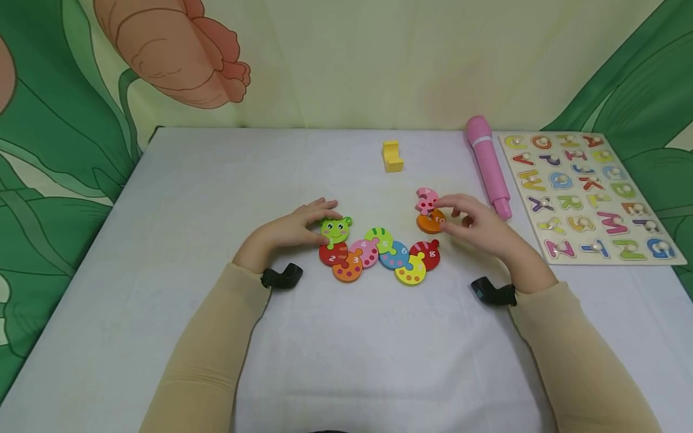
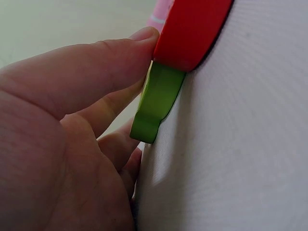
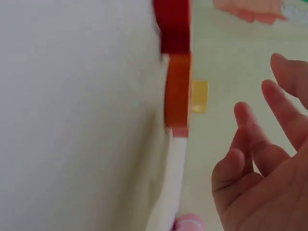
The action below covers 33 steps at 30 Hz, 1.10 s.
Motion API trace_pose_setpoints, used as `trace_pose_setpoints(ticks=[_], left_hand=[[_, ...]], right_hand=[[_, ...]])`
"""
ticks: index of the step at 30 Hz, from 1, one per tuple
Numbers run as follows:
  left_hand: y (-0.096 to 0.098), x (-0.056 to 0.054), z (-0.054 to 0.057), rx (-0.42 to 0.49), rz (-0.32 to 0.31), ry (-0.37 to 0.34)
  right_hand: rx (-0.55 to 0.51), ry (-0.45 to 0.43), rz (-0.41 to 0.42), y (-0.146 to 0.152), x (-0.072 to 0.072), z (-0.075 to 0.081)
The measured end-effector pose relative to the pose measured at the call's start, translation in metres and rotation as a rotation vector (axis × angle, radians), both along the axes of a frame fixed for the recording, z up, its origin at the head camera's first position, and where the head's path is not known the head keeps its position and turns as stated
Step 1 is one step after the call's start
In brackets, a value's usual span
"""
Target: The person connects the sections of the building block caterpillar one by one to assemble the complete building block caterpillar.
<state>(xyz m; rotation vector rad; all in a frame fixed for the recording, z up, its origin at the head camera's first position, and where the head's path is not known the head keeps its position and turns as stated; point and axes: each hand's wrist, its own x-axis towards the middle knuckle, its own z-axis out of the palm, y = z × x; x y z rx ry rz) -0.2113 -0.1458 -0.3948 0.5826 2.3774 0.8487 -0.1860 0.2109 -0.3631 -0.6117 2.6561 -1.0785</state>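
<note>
A chain of numbered caterpillar puzzle pieces lies on the table, starting with the green face piece and the red piece 2. My left hand rests at the face piece, fingers fairly straight. In the left wrist view its thumb touches where the red piece and green piece meet. At the other end is the red piece 8. My right hand hovers beside the pink piece 9 and the orange piece 10, loosely spread; the right wrist view shows it apart from the orange piece.
A yellow block stands farther back on the white table. To the right lie a pink microphone-shaped toy and an alphabet peg board. A printed cloth backdrop rises behind the table.
</note>
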Motion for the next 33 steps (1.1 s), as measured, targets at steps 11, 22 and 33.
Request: trace_pose_setpoints(ticks=[11,22,33], left_hand=[[0.000,0.000,0.001,0.016,-0.026,0.025],[-0.001,-0.001,-0.001,0.005,-0.021,0.034],[-0.001,-0.001,0.000,0.003,-0.020,0.030]], right_hand=[[0.078,-0.202,-0.035,-0.007,-0.050,-0.002],[0.147,-0.185,0.005,-0.013,-0.057,-0.006],[0.151,-0.219,0.007,-0.016,-0.058,-0.008]])
